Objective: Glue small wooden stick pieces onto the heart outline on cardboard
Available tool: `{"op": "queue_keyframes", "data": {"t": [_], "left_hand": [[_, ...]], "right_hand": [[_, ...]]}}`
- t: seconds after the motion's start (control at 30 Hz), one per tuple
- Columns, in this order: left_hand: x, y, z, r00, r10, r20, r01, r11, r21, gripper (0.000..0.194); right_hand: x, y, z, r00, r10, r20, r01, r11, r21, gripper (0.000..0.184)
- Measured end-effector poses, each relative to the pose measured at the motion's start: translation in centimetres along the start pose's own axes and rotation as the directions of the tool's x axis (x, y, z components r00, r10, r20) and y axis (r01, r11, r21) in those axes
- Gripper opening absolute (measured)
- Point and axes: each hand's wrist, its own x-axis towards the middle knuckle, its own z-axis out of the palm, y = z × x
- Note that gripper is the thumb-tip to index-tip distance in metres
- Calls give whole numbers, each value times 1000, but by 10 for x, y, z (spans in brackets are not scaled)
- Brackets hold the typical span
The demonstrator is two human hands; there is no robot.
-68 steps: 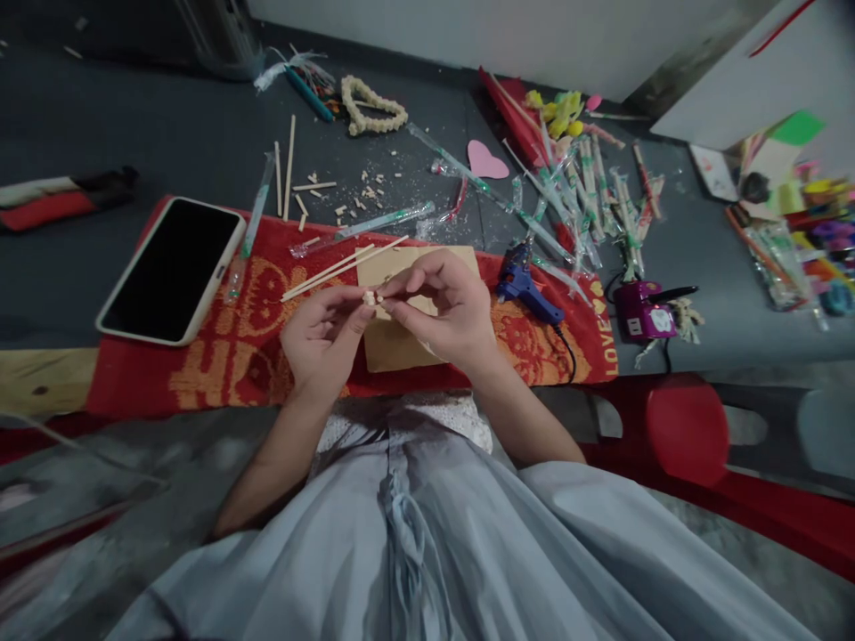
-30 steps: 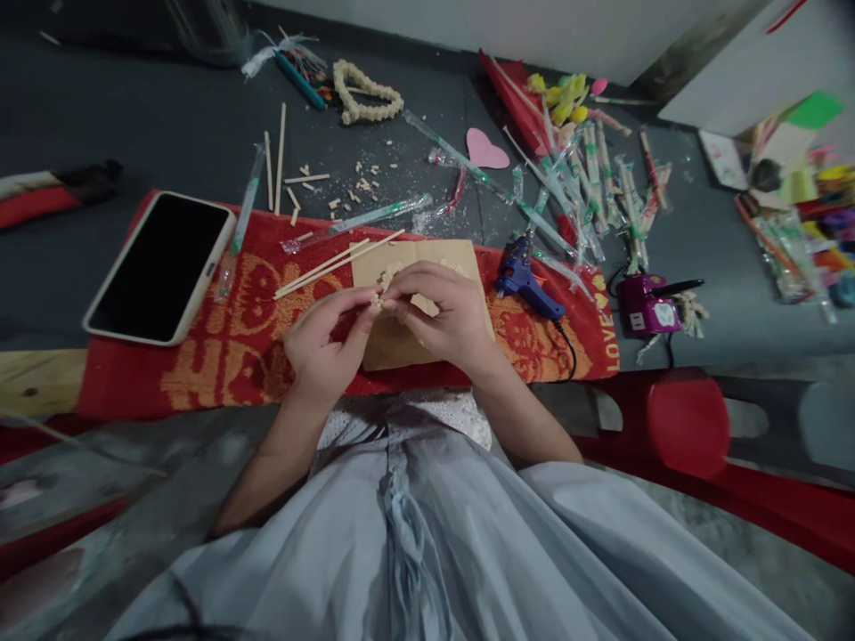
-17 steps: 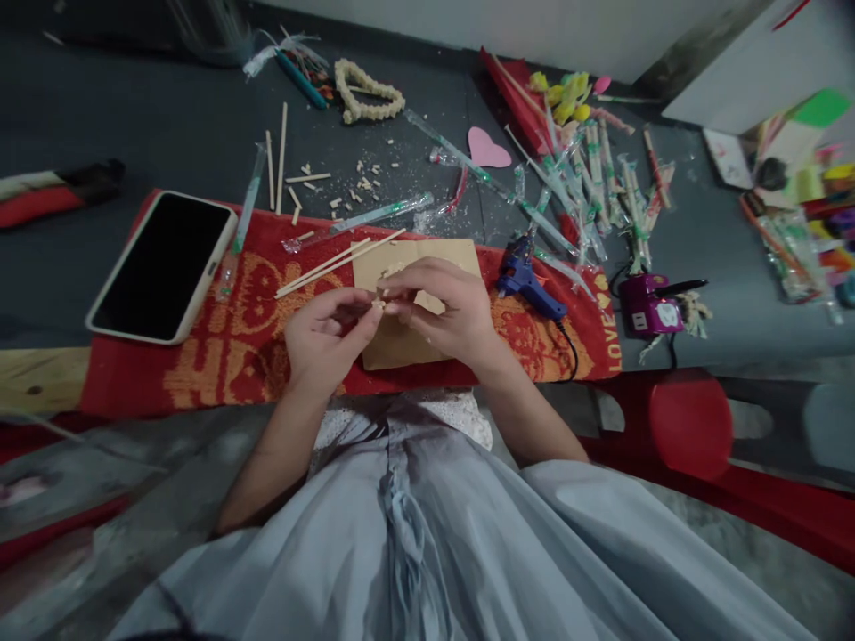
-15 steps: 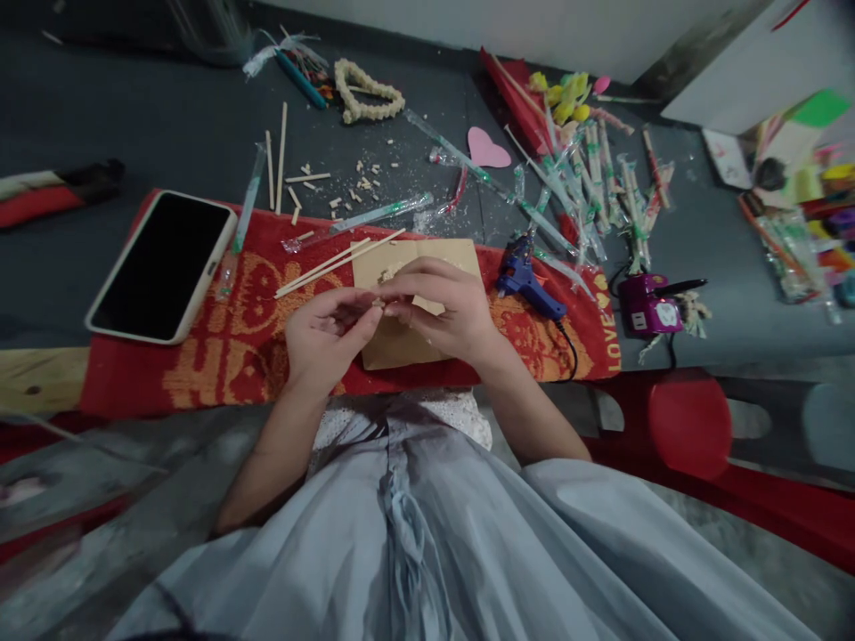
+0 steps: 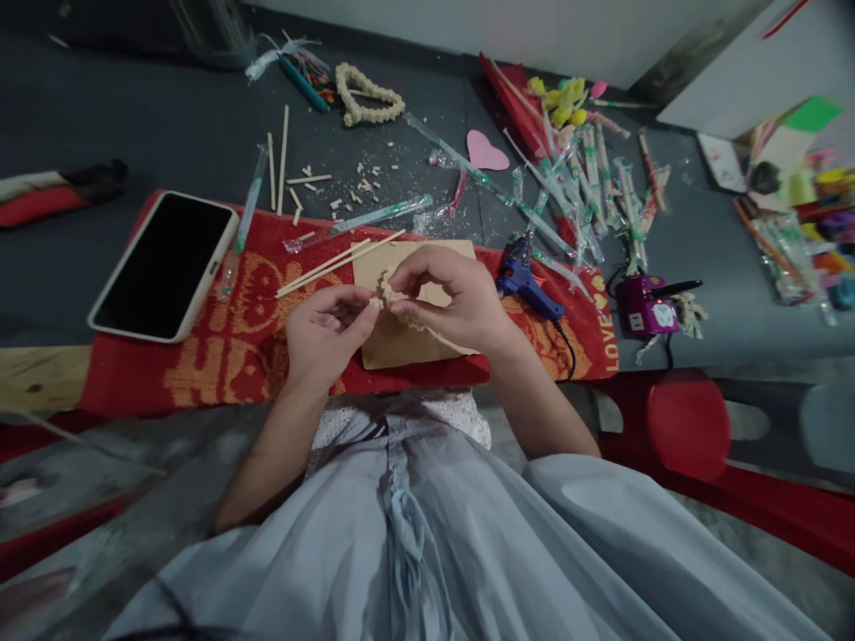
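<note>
Head view: the knobbly pale piece [image 5: 386, 285] is in the right hand [image 5: 460, 298], above the tan sheet [image 5: 384, 349]. The right hand is curled, thumb and fingers closed on the piece with a gap between them farther back. The left hand [image 5: 324, 336] is half curled, its thumb and forefinger pinched on a small pale bit [image 5: 375, 304] against the near-left end of the piece. One short knobbly stretch points away from the wearer, just past the left fingertips; another slants back toward the wearer and rightward under the right hand, its line carried on by a bare stick [image 5: 458, 344]. The right hand hides the rest, so the full long axis cannot be told. Beyond the left hand lie two thin sticks [image 5: 334, 264]; the phone [image 5: 164, 267] is well to its left. Right of the right hand, the blue glue gun [image 5: 531, 287] rests on the red towel [image 5: 147, 374], which covers the near edge of the bench [image 5: 200, 133].
</note>
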Motion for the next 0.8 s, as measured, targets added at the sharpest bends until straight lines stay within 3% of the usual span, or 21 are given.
{"op": "queue_keyframes", "data": {"t": [0.2,0.3,0.47,0.6,0.7,0.8], "left_hand": [[2,3,1,997,-70,-41,67,995,-77,20],[6,12,1,972,-229,-51,210,946,-247,18],[16,31,0,832,-555,28,498,722,-480,7],[21,37,1,735,-679,6,566,608,-557,25],[21,37,0,726,-687,7,569,595,-568,27],[19,34,-1,756,-654,-5,536,623,-570,21]], "right_hand": [[2,4,-4,992,123,-41,-119,989,88,39],[5,4,-5,986,138,-89,-138,990,3,38],[13,3,0,994,72,-84,-80,992,-99,26],[22,0,8,999,50,-7,-50,976,-211,19],[28,-2,14,998,40,43,-26,960,-279,19],[33,-2,16,996,68,60,-40,923,-382,17]]}}
